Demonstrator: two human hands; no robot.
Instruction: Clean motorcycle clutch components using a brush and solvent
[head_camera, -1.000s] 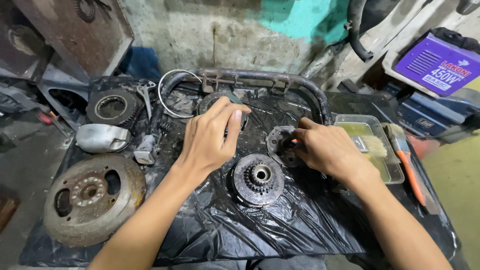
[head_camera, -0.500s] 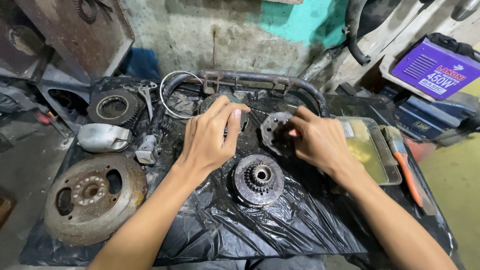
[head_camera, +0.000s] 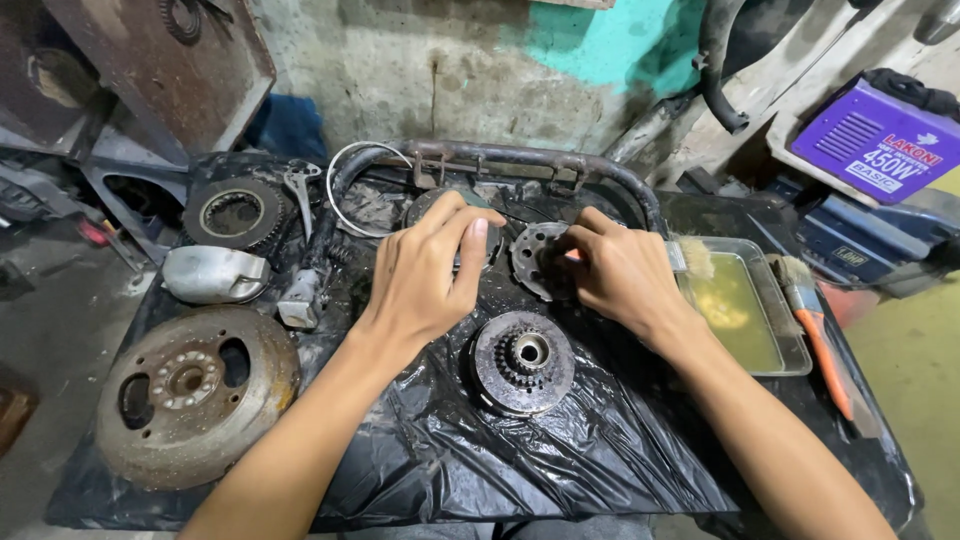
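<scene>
My left hand (head_camera: 428, 270) lies flat, fingers together, on a dark round metal part (head_camera: 432, 205) at the back of the black plastic sheet (head_camera: 560, 450). My right hand (head_camera: 615, 272) grips a round grey perforated metal plate (head_camera: 535, 258), tilted up on edge just to the right of my left fingertips. In front of both hands a greasy clutch hub with a toothed centre (head_camera: 522, 362) rests on the sheet.
A rusty flywheel disc (head_camera: 192, 388) lies at the front left, with a silver cover (head_camera: 213, 273) and a dark ring part (head_camera: 236, 212) behind it. A metal tray of yellowish liquid (head_camera: 745, 312) and an orange-handled brush (head_camera: 825, 345) sit at the right. A bent metal tube (head_camera: 500, 158) borders the back.
My right hand has lifted the perforated plate off the sheet and brought it left toward my left hand. The left hand has stayed on the round part.
</scene>
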